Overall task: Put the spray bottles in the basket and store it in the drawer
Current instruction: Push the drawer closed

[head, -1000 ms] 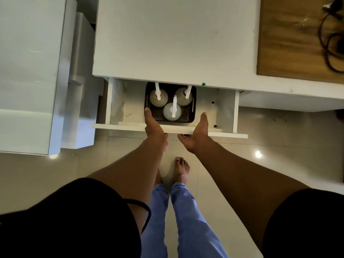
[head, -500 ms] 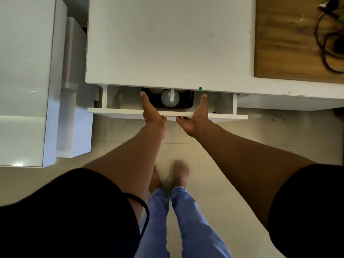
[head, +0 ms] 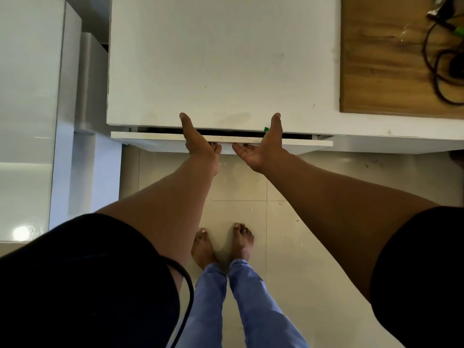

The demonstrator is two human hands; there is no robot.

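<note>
The white drawer [head: 150, 138] under the white counter [head: 221, 59] is nearly closed, with only a thin dark slit showing above its front panel. The basket and the spray bottles inside are hidden from view. My left hand [head: 198, 139] rests flat against the drawer front, thumb up over the counter edge. My right hand [head: 263, 144] presses the same panel further right, fingers spread, thumb up. Neither hand holds anything.
A white cabinet [head: 30, 109] stands at the left with a lower white unit [head: 93, 84] beside it. A wooden surface [head: 391, 59] with black cables [head: 442, 59] lies at the upper right. My bare feet [head: 223, 244] stand on the tiled floor below the drawer.
The drawer has slid in under the counter, pushed by both hands. The basket and bottles, visible before, are now out of sight.
</note>
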